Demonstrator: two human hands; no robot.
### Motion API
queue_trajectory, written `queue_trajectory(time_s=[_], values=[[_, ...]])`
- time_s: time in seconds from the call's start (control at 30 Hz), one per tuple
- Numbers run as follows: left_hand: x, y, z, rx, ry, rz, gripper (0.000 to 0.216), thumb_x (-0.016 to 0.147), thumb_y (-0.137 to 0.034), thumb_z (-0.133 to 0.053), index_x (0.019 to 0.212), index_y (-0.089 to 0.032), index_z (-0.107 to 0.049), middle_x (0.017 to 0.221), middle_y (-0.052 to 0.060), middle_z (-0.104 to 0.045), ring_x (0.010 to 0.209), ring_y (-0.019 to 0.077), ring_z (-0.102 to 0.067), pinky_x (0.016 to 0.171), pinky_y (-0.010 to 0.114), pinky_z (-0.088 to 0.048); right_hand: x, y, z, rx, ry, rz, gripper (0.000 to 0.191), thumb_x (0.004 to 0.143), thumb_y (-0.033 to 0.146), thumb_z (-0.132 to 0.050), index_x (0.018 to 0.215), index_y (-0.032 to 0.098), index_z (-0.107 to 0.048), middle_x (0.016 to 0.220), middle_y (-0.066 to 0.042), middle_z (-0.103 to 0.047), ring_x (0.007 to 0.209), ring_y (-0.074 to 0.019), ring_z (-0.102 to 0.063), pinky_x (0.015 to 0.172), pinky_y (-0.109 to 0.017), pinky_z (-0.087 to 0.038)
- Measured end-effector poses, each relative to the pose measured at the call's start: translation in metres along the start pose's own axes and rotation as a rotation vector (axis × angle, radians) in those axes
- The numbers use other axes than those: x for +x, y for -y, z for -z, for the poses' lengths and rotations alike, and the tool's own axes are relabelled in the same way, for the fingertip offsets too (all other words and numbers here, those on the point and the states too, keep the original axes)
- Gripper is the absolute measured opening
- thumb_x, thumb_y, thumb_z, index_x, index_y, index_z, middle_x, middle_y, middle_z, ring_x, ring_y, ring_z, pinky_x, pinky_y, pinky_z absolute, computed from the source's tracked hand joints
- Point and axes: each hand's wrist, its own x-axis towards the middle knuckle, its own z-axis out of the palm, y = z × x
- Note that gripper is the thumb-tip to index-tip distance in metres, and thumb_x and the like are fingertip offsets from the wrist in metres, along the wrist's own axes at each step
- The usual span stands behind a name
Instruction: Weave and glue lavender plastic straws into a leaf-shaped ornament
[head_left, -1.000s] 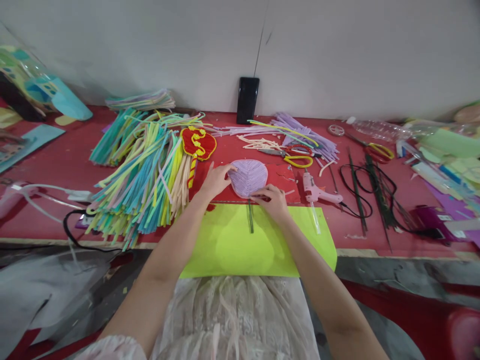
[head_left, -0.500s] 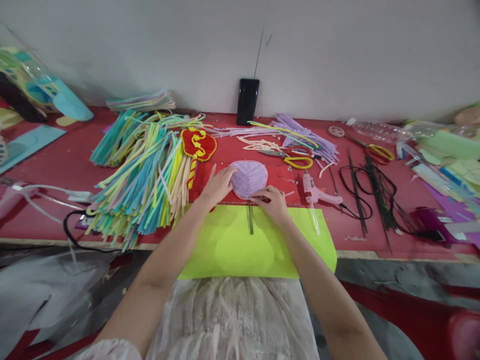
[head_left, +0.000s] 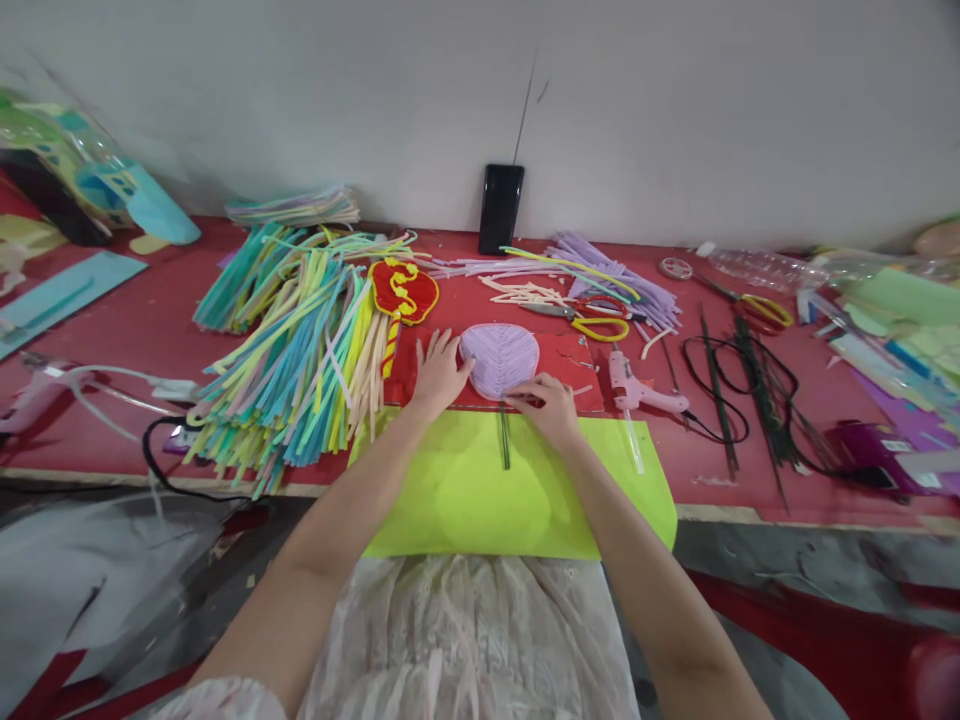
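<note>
A rounded purple leaf [head_left: 500,358] made of pipe cleaners lies on a red sheet [head_left: 574,375], its strands slanting from a middle line. Two thin dark green wires [head_left: 505,445] run down from its lower end over a lime-green sheet [head_left: 465,490]. My left hand [head_left: 439,372] is open at the leaf's left side, fingers spread on the red sheet and thumb at the leaf's edge. At the lower right edge, by the top of the wires, my right hand [head_left: 549,405] is closed with thumb and forefinger pinched on the leaf.
Pastel pipe cleaners [head_left: 285,350] are heaped at left, beside a red-and-yellow pipe-cleaner piece [head_left: 403,292]. A pink glue gun [head_left: 637,388] and yellow-handled scissors [head_left: 600,328] lie right. Behind, a black phone [head_left: 501,210] leans on the wall. A black cord [head_left: 720,435] loops farther right.
My left hand has shifted off the leaf's upper left edge, down and left, and its fingers have spread. The right hand stays pinched at the leaf's lower end. The view has shifted slightly.
</note>
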Motion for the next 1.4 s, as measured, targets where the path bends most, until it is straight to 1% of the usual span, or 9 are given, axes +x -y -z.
queue_trajectory(time_s=[0.27,0.43,0.57,0.7,0.8,0.93,1.1,1.17,1.4], values=[[0.017,0.011,0.003,-0.439,-0.107,0.048,0.033,0.078,-0.014,-0.060,0.111,-0.019,-0.061,0.134,0.010,-0.057,0.130,0.0224,-0.047,0.113,0.044,-0.032,0.000,-0.003,-0.001,-0.029,0.010,0.016,0.015,0.080,0.042,-0.067,0.084,0.031,-0.075,0.086,-0.002,-0.067,0.082,-0.0183,-0.062,0.084,-0.037,-0.038],[0.018,0.008,0.004,-0.812,-0.004,0.147,0.035,0.085,-0.012,-0.051,0.120,-0.014,-0.050,0.121,0.013,-0.064,0.109,0.0179,-0.064,0.094,0.036,-0.052,0.000,-0.002,-0.001,-0.006,0.004,0.012,0.015,0.080,0.042,-0.067,0.085,0.030,-0.075,0.084,-0.002,-0.067,0.082,-0.0181,-0.062,0.084,-0.036,-0.039],[0.015,0.005,0.005,-0.856,0.048,0.214,0.044,0.089,-0.015,-0.050,0.132,-0.016,-0.039,0.113,0.013,-0.068,0.096,0.0185,-0.069,0.082,0.035,-0.059,0.000,-0.001,0.001,0.013,0.009,0.010,0.016,0.080,0.043,-0.067,0.084,0.031,-0.075,0.085,-0.002,-0.067,0.082,-0.0181,-0.062,0.083,-0.036,-0.039],[0.015,0.008,0.004,-0.817,0.068,0.190,0.046,0.086,-0.011,-0.054,0.130,-0.016,-0.042,0.106,0.010,-0.070,0.091,0.0176,-0.070,0.080,0.033,-0.059,0.000,0.000,0.001,-0.010,0.010,0.009,0.016,0.081,0.043,-0.066,0.085,0.031,-0.075,0.084,-0.001,-0.067,0.081,-0.0174,-0.062,0.085,-0.037,-0.036],[0.012,0.007,0.007,-0.600,-0.042,0.122,0.044,0.083,-0.012,-0.059,0.125,-0.018,-0.048,0.103,0.007,-0.069,0.091,0.0167,-0.068,0.086,0.034,-0.055,0.000,0.002,0.001,-0.010,-0.001,0.007,0.016,0.081,0.043,-0.066,0.084,0.031,-0.075,0.083,-0.001,-0.066,0.080,-0.0173,-0.062,0.085,-0.038,-0.035],[0.000,-0.003,0.014,-0.183,-0.222,-0.082,0.026,0.082,-0.018,-0.064,0.107,-0.021,-0.062,0.116,0.008,-0.061,0.110,0.0208,-0.058,0.100,0.038,-0.045,0.000,0.003,0.002,0.007,0.000,0.006,0.014,0.081,0.042,-0.066,0.084,0.031,-0.075,0.084,-0.002,-0.067,0.082,-0.0182,-0.062,0.086,-0.038,-0.035],[-0.012,-0.018,0.018,-0.145,0.144,-0.521,0.011,0.083,-0.025,-0.064,0.093,-0.020,-0.066,0.098,0.005,-0.064,0.097,0.0179,-0.059,0.090,0.032,-0.046,0.001,-0.001,0.000,0.014,0.004,0.001,0.014,0.080,0.041,-0.067,0.083,0.031,-0.076,0.085,-0.002,-0.067,0.083,-0.0184,-0.062,0.086,-0.038,-0.038],[-0.013,-0.021,0.018,-0.124,0.238,-0.614,0.013,0.082,-0.027,-0.065,0.093,-0.019,-0.066,0.098,0.005,-0.063,0.096,0.0185,-0.059,0.088,0.032,-0.046,0.001,-0.002,-0.001,0.009,-0.001,0.001,0.014,0.080,0.041,-0.067,0.083,0.030,-0.075,0.086,-0.003,-0.067,0.085,-0.0188,-0.062,0.086,-0.038,-0.037],[-0.012,-0.019,0.016,-0.079,0.247,-0.653,0.015,0.082,-0.024,-0.064,0.096,-0.019,-0.064,0.100,0.006,-0.063,0.100,0.0198,-0.057,0.091,0.033,-0.044,-0.001,0.000,-0.001,-0.023,-0.026,0.017,0.012,0.082,0.039,-0.066,0.084,0.031,-0.076,0.085,-0.002,-0.067,0.086,-0.0191,-0.061,0.086,-0.039,-0.035]])
